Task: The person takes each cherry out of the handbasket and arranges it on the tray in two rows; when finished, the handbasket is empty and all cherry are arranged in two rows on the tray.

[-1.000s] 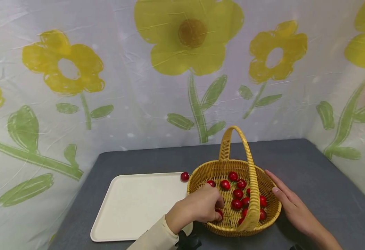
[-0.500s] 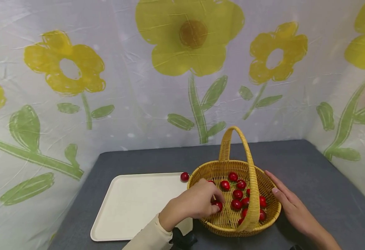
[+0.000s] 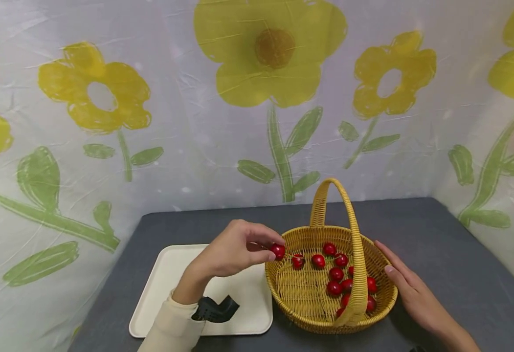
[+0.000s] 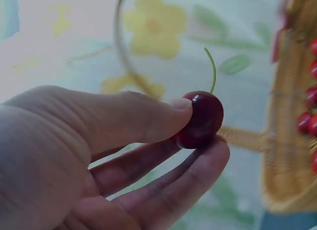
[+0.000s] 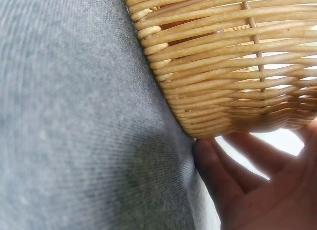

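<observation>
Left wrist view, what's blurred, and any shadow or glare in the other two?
Left wrist: flowered cloth and basket are blurred, held cherry fairly sharp; head: shadow on the table beside the basket; right wrist: soft shadow on the grey surface, white glare through the weave.

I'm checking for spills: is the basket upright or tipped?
Upright: the basket stands on the table, its handle arching overhead and cherries lying inside.

Left sleeve [image 3: 170, 325]: cream, long, at seven o'clock
Wrist fitting [image 3: 216, 310]: black, angular, at the cuff's three o'clock
Right forearm [image 3: 448, 332]: bare
</observation>
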`<state>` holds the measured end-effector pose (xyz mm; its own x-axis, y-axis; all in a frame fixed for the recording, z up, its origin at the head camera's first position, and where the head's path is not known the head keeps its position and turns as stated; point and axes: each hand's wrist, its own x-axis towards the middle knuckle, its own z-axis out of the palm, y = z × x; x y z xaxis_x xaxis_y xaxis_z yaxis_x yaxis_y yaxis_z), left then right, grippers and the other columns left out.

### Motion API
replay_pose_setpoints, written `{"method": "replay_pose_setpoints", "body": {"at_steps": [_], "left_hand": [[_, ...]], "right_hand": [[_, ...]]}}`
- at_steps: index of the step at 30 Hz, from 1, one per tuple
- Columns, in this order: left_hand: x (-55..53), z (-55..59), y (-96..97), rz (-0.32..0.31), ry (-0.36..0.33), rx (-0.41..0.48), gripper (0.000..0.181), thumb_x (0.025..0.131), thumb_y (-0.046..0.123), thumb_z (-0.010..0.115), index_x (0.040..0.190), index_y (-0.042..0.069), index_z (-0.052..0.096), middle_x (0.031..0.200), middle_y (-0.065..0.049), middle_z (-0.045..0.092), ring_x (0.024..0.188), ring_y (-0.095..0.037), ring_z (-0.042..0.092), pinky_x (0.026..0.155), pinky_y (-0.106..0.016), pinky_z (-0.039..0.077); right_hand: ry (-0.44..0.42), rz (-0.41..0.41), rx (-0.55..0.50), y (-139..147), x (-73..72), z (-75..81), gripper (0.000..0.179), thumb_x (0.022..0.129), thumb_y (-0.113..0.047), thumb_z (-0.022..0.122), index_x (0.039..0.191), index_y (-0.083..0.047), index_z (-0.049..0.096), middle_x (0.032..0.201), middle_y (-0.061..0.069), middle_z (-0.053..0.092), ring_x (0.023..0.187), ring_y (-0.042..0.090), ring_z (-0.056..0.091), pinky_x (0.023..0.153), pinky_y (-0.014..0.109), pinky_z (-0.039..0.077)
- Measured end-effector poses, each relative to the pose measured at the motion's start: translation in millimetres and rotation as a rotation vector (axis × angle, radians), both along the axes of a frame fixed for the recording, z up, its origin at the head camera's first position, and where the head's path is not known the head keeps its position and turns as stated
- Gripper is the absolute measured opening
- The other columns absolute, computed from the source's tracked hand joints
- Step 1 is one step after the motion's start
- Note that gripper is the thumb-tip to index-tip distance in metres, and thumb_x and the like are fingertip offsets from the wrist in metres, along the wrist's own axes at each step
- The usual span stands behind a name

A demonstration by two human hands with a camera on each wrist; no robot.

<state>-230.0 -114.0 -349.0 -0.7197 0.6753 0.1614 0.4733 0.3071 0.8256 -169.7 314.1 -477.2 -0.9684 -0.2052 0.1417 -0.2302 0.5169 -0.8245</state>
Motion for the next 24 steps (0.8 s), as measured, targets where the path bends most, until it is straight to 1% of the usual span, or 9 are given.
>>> {"method": "replay_pose_setpoints", "body": {"at_steps": [2,5,9,11,13,16,17,19,24], "left_hand": [[-1.9,5.6,-13.1,0.023,0.005,0.048,0.029,0.098,0.003,0.08,0.126,0.01,0.081,0.115,-0.005,0.084,0.102,-0.016,0.082,0.091,-0.029,0.066],[-4.5,11.6,-31.4,0.081,0.009,0.083,0.03,0.098,0.002,0.08,0.127,0.009,0.081,0.119,-0.007,0.083,0.107,-0.021,0.081,0.092,-0.031,0.066],[-8.0,15.3,-50.6,0.202,0.054,0.026,0.029,0.098,0.003,0.08,0.126,0.012,0.081,0.121,-0.005,0.081,0.112,-0.023,0.079,0.095,-0.032,0.066],[-10.6,14.1,-57.1,0.247,0.069,-0.019,0.029,0.098,0.003,0.079,0.125,0.012,0.082,0.12,-0.006,0.081,0.112,-0.024,0.079,0.096,-0.034,0.066],[-14.0,10.9,-61.4,0.271,0.077,-0.057,0.028,0.099,0.005,0.079,0.126,0.011,0.081,0.119,-0.007,0.081,0.112,-0.024,0.079,0.095,-0.036,0.066],[-20.3,3.9,-62.7,0.292,0.069,-0.068,0.027,0.099,0.005,0.079,0.126,0.009,0.081,0.118,-0.009,0.081,0.109,-0.025,0.08,0.093,-0.039,0.067],[-22.5,1.1,-62.2,0.303,0.07,-0.068,0.027,0.099,0.005,0.079,0.126,0.008,0.081,0.117,-0.009,0.082,0.108,-0.024,0.081,0.091,-0.039,0.067],[-26.9,-4.7,-59.9,0.337,0.08,-0.067,0.027,0.098,0.005,0.08,0.125,0.009,0.082,0.114,-0.008,0.083,0.105,-0.024,0.082,0.088,-0.038,0.068],[-35.8,-20.1,-50.4,0.433,0.097,-0.102,0.026,0.096,0.004,0.082,0.12,0.013,0.083,0.11,-0.006,0.083,0.103,-0.023,0.082,0.084,-0.039,0.068]], "right_hand": [[0.0,-0.003,0.004,-0.1,0.3,0.4,0.054,0.123,-0.033,0.033,0.174,-0.043,0.02,0.182,0.01,0.022,0.158,-0.004,0.02,0.101,-0.004,0.025],[0.002,-0.005,0.008,-0.6,0.6,0.9,0.054,0.123,-0.033,0.033,0.174,-0.043,0.02,0.182,0.011,0.023,0.158,-0.005,0.021,0.101,-0.004,0.026],[0.002,-0.008,0.01,-0.6,0.7,1.2,0.054,0.123,-0.033,0.033,0.174,-0.042,0.02,0.182,0.011,0.023,0.158,-0.004,0.021,0.101,-0.004,0.027],[0.0,-0.009,0.012,-0.4,0.7,1.1,0.054,0.123,-0.032,0.033,0.174,-0.042,0.02,0.182,0.011,0.023,0.159,-0.001,0.022,0.1,-0.004,0.027],[-0.004,-0.008,0.011,-0.1,0.5,0.9,0.054,0.123,-0.033,0.033,0.174,-0.042,0.02,0.182,0.01,0.022,0.161,0.004,0.021,0.1,-0.004,0.027],[-0.014,-0.005,0.004,0.1,0.2,1.0,0.055,0.123,-0.033,0.033,0.174,-0.043,0.019,0.183,0.01,0.021,0.164,0.013,0.02,0.1,-0.004,0.027],[-0.016,-0.004,0.002,0.0,0.3,1.2,0.055,0.123,-0.033,0.033,0.174,-0.043,0.019,0.183,0.01,0.021,0.164,0.012,0.02,0.1,-0.004,0.026],[-0.016,0.0,-0.001,-0.4,0.4,1.5,0.055,0.123,-0.033,0.033,0.174,-0.043,0.018,0.183,0.01,0.02,0.163,0.007,0.019,0.1,-0.004,0.026],[-0.004,0.01,-0.003,-2.2,1.4,2.3,0.055,0.123,-0.034,0.032,0.175,-0.042,0.018,0.183,0.012,0.02,0.149,-0.023,0.016,0.1,-0.004,0.026]]}}
